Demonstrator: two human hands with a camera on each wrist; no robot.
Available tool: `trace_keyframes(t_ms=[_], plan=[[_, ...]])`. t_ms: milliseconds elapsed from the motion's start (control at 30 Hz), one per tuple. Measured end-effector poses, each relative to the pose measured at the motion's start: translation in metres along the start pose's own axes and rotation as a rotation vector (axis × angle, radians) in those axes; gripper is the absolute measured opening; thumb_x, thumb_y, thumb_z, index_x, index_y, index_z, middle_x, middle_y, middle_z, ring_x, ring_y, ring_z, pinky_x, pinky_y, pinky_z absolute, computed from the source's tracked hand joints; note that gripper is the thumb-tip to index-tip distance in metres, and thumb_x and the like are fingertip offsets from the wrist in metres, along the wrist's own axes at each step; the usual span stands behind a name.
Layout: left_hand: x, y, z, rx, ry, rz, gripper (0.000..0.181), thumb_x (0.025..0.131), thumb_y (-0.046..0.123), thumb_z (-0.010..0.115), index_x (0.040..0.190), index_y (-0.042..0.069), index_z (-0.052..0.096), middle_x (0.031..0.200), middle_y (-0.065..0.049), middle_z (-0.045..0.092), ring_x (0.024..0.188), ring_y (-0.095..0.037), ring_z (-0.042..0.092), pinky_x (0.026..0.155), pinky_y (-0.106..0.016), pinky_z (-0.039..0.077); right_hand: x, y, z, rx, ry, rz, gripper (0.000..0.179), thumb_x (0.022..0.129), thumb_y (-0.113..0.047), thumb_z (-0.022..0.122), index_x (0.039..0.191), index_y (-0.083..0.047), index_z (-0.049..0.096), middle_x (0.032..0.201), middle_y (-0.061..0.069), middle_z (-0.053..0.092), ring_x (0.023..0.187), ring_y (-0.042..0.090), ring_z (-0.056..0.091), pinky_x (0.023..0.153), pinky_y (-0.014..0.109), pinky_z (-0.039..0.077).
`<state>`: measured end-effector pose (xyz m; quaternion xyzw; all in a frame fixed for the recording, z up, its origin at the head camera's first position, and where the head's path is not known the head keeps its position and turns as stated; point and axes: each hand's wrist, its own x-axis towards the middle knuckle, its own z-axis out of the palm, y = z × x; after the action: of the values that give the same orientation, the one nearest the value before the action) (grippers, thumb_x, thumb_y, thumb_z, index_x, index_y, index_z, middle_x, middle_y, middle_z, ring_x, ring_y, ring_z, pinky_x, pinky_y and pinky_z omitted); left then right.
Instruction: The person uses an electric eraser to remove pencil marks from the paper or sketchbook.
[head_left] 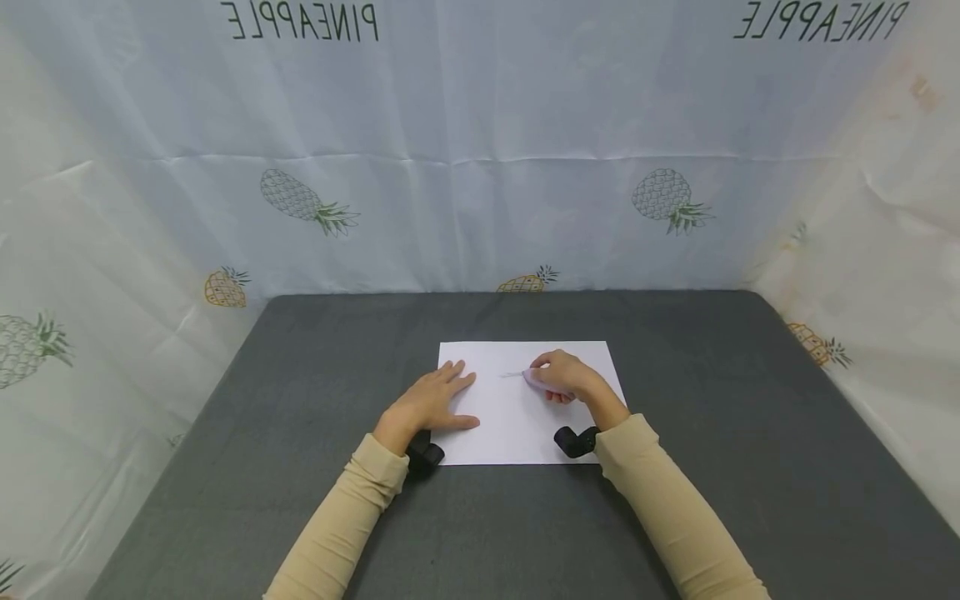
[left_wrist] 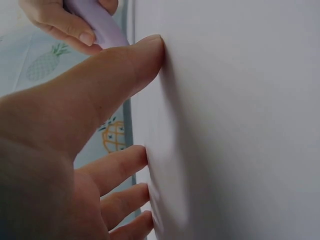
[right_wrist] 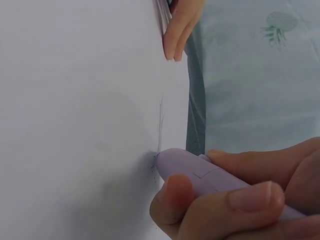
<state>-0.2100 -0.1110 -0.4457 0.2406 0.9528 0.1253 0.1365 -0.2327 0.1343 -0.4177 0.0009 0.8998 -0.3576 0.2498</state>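
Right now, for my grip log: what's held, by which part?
Right hand: a lilac tool, gripped round its body behind the rounded tip. Left hand: nothing.

- Your left sleeve (head_left: 341, 512) is plain beige, long and fairly close-fitting, with folds bunched at its far end, by the wrist.
- Your right sleeve (head_left: 675, 508) is the same beige, smoother along its length, a few creases at its near end.
- Your left camera (head_left: 426, 454), at the wrist, is black and blocky.
- Your right camera (head_left: 576, 442) is black too, bent like an elbow, its left end rounded.
- Your left hand (head_left: 433, 402) and right hand (head_left: 564, 375) are bare.
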Motion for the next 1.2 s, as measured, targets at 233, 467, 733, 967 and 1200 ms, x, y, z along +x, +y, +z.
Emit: trace_keyframes(t_ms=[233, 467, 733, 967, 1200], plan=[[0.0012, -0.0006, 0.0009, 0.007, 0.002, -0.005, 0.079, 0.086, 0.049, 0.066, 0.149, 0.012, 0.037, 0.161, -0.015, 0.024, 0.151, -0.036, 0.020, 0.121, -0.051, 0.025, -0.0057, 0.0016, -0.0007, -0.018, 0.003, 0.015, 0.037, 0.098, -0.024, 0.052, 0.131, -0.006, 0.055, 0.054, 0.001, 0.048, 0.047, 0.010, 0.041, 0.044, 0.019, 0.035], [0.0021, -0.0013, 0.0022, 0.009, 0.002, -0.015, 0.079, 0.085, 0.050, 0.066, 0.149, 0.013, 0.037, 0.161, -0.014, 0.024, 0.151, -0.035, 0.020, 0.121, -0.051, 0.025, -0.0012, 0.0004, 0.0023, -0.004, 0.032, 0.003, 0.037, 0.098, -0.023, 0.052, 0.131, -0.007, 0.055, 0.054, 0.001, 0.047, 0.047, 0.010, 0.041, 0.043, 0.018, 0.035], [0.0012, -0.0009, 0.0014, 0.003, -0.002, -0.020, 0.079, 0.086, 0.049, 0.067, 0.149, 0.013, 0.037, 0.161, -0.014, 0.024, 0.151, -0.034, 0.020, 0.122, -0.050, 0.024, -0.0054, 0.0023, 0.0018, -0.024, 0.016, 0.006, 0.037, 0.098, -0.024, 0.052, 0.131, -0.007, 0.055, 0.054, 0.001, 0.048, 0.045, 0.009, 0.040, 0.042, 0.018, 0.034], [0.0005, 0.0002, 0.0019, -0.002, -0.002, -0.012, 0.079, 0.086, 0.049, 0.066, 0.149, 0.013, 0.037, 0.161, -0.014, 0.024, 0.151, -0.035, 0.020, 0.121, -0.051, 0.025, -0.0094, 0.0035, 0.0000, -0.041, 0.006, 0.009, 0.036, 0.098, -0.024, 0.052, 0.130, -0.008, 0.056, 0.054, 0.001, 0.048, 0.046, 0.009, 0.040, 0.043, 0.018, 0.034], [0.0007, 0.0006, 0.0019, 0.003, 0.004, -0.012, 0.079, 0.085, 0.049, 0.067, 0.149, 0.012, 0.037, 0.161, -0.015, 0.025, 0.151, -0.036, 0.021, 0.121, -0.051, 0.025, -0.0050, 0.0016, 0.0008, -0.014, 0.023, -0.009, 0.037, 0.098, -0.023, 0.052, 0.130, -0.006, 0.055, 0.053, 0.001, 0.049, 0.045, 0.009, 0.041, 0.042, 0.018, 0.034]])
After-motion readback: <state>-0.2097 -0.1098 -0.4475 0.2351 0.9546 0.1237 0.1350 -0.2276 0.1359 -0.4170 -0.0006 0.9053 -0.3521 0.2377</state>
